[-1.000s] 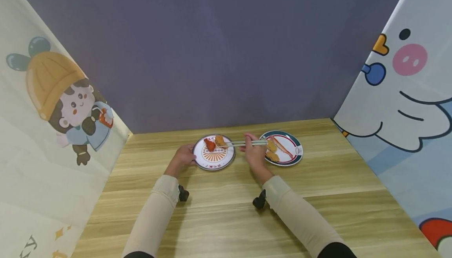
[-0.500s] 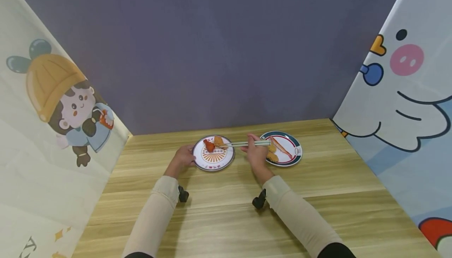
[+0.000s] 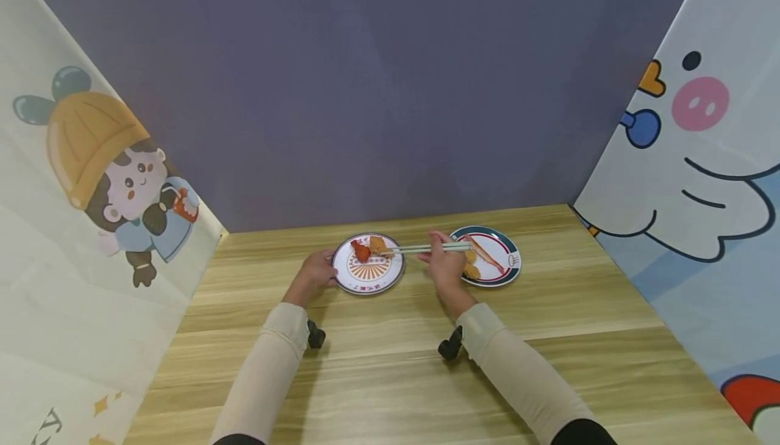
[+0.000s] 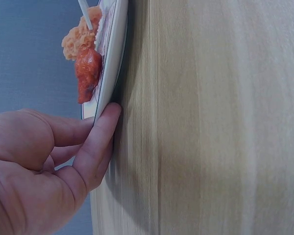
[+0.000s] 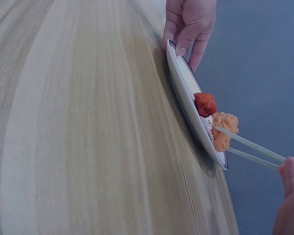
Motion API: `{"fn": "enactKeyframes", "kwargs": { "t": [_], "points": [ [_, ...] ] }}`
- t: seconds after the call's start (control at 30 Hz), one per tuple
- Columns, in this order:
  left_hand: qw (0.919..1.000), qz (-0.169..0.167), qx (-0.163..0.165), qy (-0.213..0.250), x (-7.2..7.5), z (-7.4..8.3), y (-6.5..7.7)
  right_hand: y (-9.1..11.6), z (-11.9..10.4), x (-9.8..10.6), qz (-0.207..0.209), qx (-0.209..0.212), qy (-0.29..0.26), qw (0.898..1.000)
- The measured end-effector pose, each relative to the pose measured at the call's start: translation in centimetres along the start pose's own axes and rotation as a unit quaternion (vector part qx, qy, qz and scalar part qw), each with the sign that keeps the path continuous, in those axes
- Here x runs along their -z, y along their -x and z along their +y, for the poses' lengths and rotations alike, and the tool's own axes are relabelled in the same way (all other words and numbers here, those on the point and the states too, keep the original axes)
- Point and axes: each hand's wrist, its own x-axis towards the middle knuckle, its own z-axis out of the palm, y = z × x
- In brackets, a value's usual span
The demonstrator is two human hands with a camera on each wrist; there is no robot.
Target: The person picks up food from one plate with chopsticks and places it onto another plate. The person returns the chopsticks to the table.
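My left hand [image 3: 317, 269] pinches the near-left rim of a white plate [image 3: 365, 284] with a dark edge and printed pattern. In the left wrist view the thumb is above the rim and the fingers are beneath it. On this plate lie a glossy red piece of chicken [image 5: 205, 104] and a lumpy orange piece of fried chicken [image 5: 226, 128], side by side. Pale green chopsticks [image 3: 414, 249] are held in my right hand [image 3: 446, 269]. Their tips are at the fried piece, one on either side of it in the right wrist view.
A second plate [image 3: 513, 273] with a dark green rim stands to the right, partly behind my right hand. It bears fried pieces [image 3: 471, 270] and a long reddish strip [image 3: 485, 255]. The wooden table [image 3: 378, 377] meets a grey-blue wall at the back; printed panels flank it.
My right hand and the chopsticks have shifted slightly to the right. The left hand stays on the rim, and both plates keep nearly the same places.
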Motion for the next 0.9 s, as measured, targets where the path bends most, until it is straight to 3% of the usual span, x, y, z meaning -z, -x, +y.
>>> {"fn": "enactKeyframes", "kwargs": {
  "t": [0.17,0.5,0.67,0.9],
  "points": [
    [0.9999,0.000,-0.002,0.010,0.0,0.0,0.1,-0.1,0.0,0.0,-0.001,-0.001,-0.013,1.000],
    [0.9994,-0.013,-0.010,0.032,0.1,-1.0,-1.2,-0.1,-0.3,0.2,0.000,-0.011,-0.023,1.000],
    [0.9990,-0.009,0.015,0.040,0.0,-0.2,-0.4,-0.2,-0.6,0.4,-0.001,-0.020,-0.035,0.999],
    [0.9996,-0.001,0.018,0.021,-0.1,0.2,0.2,-0.5,-1.0,1.2,0.000,-0.025,-0.047,0.999]
  ]
}}
